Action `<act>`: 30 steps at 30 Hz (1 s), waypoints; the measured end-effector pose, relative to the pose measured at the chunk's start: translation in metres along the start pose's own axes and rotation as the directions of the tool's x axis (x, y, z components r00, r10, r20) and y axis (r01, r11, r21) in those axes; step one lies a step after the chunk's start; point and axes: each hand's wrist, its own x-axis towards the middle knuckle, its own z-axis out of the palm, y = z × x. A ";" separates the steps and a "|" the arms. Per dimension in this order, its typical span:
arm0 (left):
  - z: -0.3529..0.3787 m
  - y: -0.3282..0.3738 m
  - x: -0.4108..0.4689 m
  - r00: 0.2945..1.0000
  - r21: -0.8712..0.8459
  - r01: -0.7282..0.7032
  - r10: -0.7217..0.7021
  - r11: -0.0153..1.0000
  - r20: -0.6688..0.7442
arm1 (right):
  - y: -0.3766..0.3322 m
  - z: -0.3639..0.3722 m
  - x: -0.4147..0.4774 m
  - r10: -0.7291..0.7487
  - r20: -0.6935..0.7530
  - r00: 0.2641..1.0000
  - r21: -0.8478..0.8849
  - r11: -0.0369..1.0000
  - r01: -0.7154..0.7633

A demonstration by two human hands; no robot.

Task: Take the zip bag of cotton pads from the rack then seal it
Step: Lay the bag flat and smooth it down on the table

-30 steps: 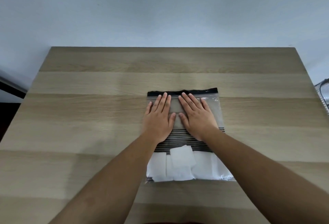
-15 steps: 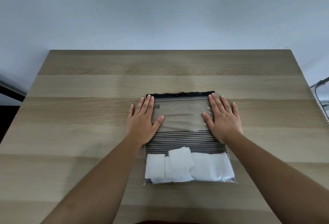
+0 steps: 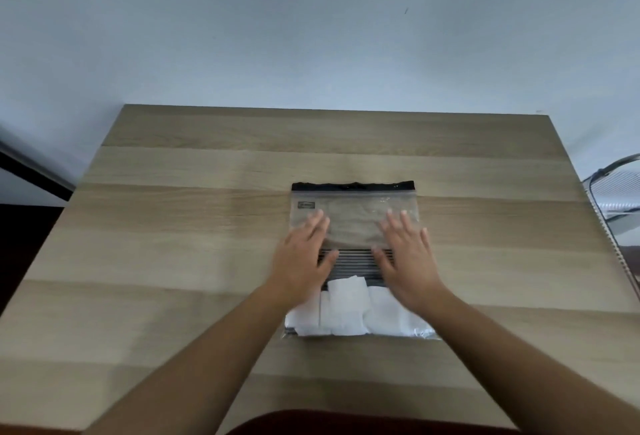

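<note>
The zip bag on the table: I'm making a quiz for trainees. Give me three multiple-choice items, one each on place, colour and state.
1. Where do the cotton pads sit in the zip bag? A near end B far end C outside
2. Colour of the bag's zip strip? A red B black C yellow
3. How are the left hand and right hand? A clenched fists B flat and open C off the table

Answers: 1 A, pads bunch by the person; 2 B, the far edge is black; 3 B, the fingers are spread over the bag.
</note>
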 end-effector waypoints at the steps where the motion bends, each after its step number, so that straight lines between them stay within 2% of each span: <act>1: 0.007 0.007 -0.013 1.000 -0.006 0.003 -0.003 1.000 0.014 | -0.007 0.007 -0.009 -0.035 0.017 0.999 -0.004 0.999 0.035; 4: 0.029 0.017 -0.044 1.000 0.009 0.006 -0.007 1.000 0.031 | -0.017 0.029 -0.031 -0.095 0.084 0.992 -0.040 0.994 0.098; 9: 0.047 0.012 -0.063 0.998 0.077 -0.051 0.048 0.996 0.046 | -0.007 0.047 -0.045 -0.126 0.126 0.984 -0.239 0.959 0.154; 14: 0.047 0.003 -0.061 0.992 0.136 -0.122 0.119 0.983 0.031 | -0.003 0.050 -0.045 -0.131 0.120 0.984 -0.253 0.954 0.158; 18: 0.046 -0.008 -0.062 0.993 0.154 -0.116 0.109 0.981 0.054 | 0.008 0.046 -0.048 -0.106 0.113 0.988 -0.271 0.953 0.134; 23: 0.043 -0.020 -0.068 0.999 0.184 -0.030 0.023 0.982 0.040 | 0.037 0.040 -0.061 -0.002 0.037 0.999 -0.255 0.967 0.012; 26: 0.037 -0.030 -0.072 0.999 0.188 -0.034 0.026 0.982 0.045 | 0.051 0.032 -0.065 0.001 0.046 0.999 -0.242 0.970 0.011; 28: 0.030 -0.034 -0.072 0.996 0.159 -0.081 0.074 0.984 0.051 | 0.052 0.026 -0.064 -0.019 0.037 0.999 -0.138 0.990 0.024; 30: 0.023 -0.034 -0.070 0.994 0.093 -0.105 0.103 0.990 0.028 | 0.046 0.017 -0.059 -0.011 -0.054 0.998 0.047 0.999 0.013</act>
